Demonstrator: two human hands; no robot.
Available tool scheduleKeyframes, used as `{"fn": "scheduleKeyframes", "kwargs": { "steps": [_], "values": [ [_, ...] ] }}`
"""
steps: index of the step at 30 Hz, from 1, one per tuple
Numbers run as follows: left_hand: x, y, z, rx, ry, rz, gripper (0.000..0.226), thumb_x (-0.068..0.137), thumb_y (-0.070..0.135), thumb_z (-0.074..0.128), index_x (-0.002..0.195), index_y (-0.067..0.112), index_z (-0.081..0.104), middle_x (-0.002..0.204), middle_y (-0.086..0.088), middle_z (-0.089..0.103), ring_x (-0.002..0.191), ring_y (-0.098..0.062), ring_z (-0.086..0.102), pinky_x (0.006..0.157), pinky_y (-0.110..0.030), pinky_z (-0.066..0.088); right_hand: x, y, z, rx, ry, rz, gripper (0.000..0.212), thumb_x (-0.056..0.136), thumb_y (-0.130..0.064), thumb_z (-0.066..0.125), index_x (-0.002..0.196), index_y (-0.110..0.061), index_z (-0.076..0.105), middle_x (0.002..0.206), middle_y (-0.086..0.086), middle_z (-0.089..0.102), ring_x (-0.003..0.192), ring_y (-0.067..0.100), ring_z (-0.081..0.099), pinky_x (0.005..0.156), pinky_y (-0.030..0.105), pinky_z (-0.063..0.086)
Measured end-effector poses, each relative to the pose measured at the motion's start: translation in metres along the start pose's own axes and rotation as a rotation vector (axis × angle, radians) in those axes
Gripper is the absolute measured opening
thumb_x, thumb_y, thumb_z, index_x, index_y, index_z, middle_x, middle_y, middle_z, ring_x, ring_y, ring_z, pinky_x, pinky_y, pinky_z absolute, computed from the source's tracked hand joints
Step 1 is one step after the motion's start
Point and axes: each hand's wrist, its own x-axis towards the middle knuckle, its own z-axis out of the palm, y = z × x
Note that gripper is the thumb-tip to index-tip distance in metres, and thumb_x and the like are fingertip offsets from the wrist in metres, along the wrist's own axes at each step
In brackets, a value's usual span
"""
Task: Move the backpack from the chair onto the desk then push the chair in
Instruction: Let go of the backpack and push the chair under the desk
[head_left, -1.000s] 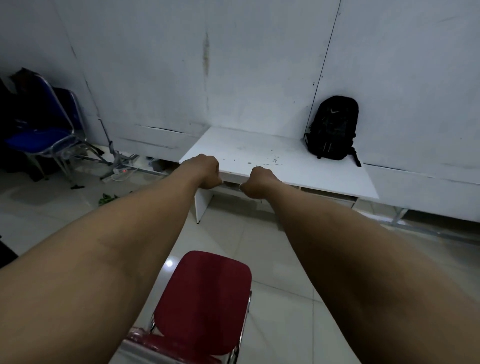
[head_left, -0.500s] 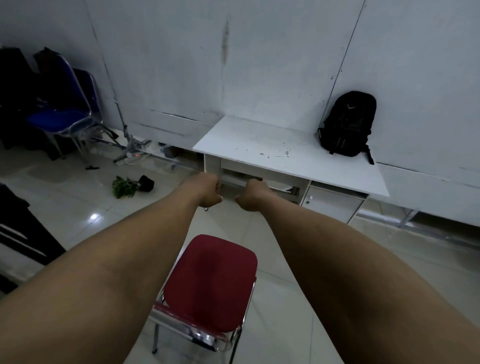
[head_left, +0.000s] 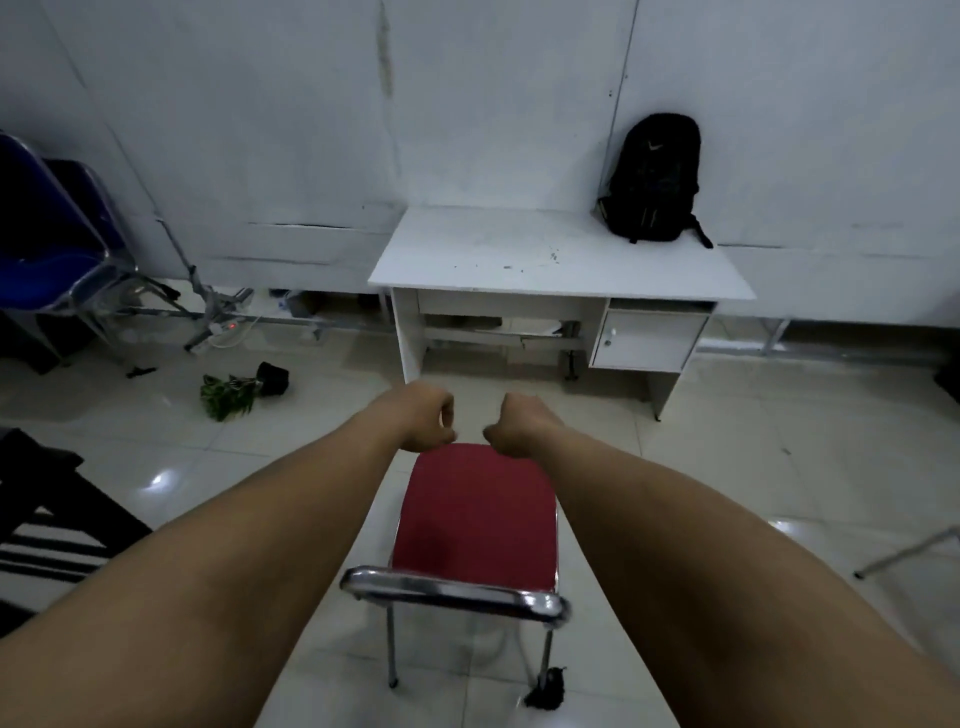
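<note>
A black backpack (head_left: 652, 182) stands upright on the back right corner of the white desk (head_left: 498, 260), leaning on the wall. The red-seated chair (head_left: 475, 519) with a chrome frame stands on the floor in front of the desk, apart from it, its seat empty. Both my arms reach forward over the chair. My left hand (head_left: 423, 418) and my right hand (head_left: 517, 423) are curled into fists above the seat's far edge, holding nothing.
A blue chair (head_left: 49, 244) stands at the left wall, with a power strip and cables (head_left: 223, 330) beside it. A fallen plant pot (head_left: 244, 389) lies on the tiled floor. The desk has a small cupboard (head_left: 644, 340) on its right side. A dark object lies by the chair's leg (head_left: 548, 688).
The view has backed away from the desk. My fists have drawn back from the desk's front edge to above the chair seat. The whole chair is now in view.
</note>
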Motion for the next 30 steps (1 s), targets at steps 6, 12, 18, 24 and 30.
{"fn": "scheduleKeyframes", "kwargs": {
  "steps": [6,12,18,24,30],
  "values": [
    [-0.043,-0.043,0.071,-0.032,-0.307,0.136,0.066,0.073,0.047,0.08,0.128,0.02,0.055,0.124,-0.001,0.059,0.109,-0.022,0.058,0.096,-0.039,0.05,-0.042,0.0,0.096,0.021,-0.156,-0.03,0.068,0.089,-0.053,0.064,0.14,-0.013,0.045,0.136,0.012,0.056,0.119,0.031,0.056,0.099,0.046,0.048],
    [-0.051,-0.056,0.132,-0.113,-0.35,0.157,0.101,0.06,0.074,0.068,0.145,0.028,0.039,0.138,0.005,0.049,0.122,-0.019,0.052,0.102,-0.04,0.048,-0.072,0.026,0.139,-0.094,-0.248,-0.078,0.097,0.064,-0.082,0.06,0.138,-0.019,0.047,0.131,0.006,0.056,0.115,0.028,0.055,0.1,0.047,0.048],
    [-0.06,-0.053,0.165,0.06,-0.454,0.276,0.054,0.077,0.031,0.077,0.126,0.026,0.054,0.12,-0.001,0.063,0.103,-0.021,0.062,0.09,-0.04,0.054,-0.093,0.051,0.15,-0.292,-0.272,-0.182,0.054,0.078,-0.058,0.073,0.116,-0.023,0.056,0.105,0.001,0.063,0.091,0.023,0.062,0.078,0.036,0.052],
    [-0.054,-0.059,0.188,0.16,-0.135,0.264,0.043,0.082,0.007,0.066,0.119,0.03,0.06,0.111,-0.004,0.068,0.098,-0.027,0.067,0.086,-0.042,0.057,-0.085,0.05,0.161,-0.411,-0.077,-0.181,0.025,0.088,-0.004,0.063,0.11,-0.016,0.059,0.1,0.009,0.066,0.082,0.029,0.061,0.069,0.035,0.044],
    [-0.023,-0.062,0.165,0.194,-0.046,0.252,0.048,0.081,0.02,0.073,0.126,0.029,0.057,0.113,-0.007,0.068,0.101,-0.03,0.067,0.089,-0.042,0.056,-0.052,0.048,0.145,-0.389,0.037,-0.203,0.023,0.086,-0.013,0.068,0.106,-0.019,0.059,0.097,0.006,0.069,0.082,0.029,0.066,0.072,0.036,0.051]
  ]
}}
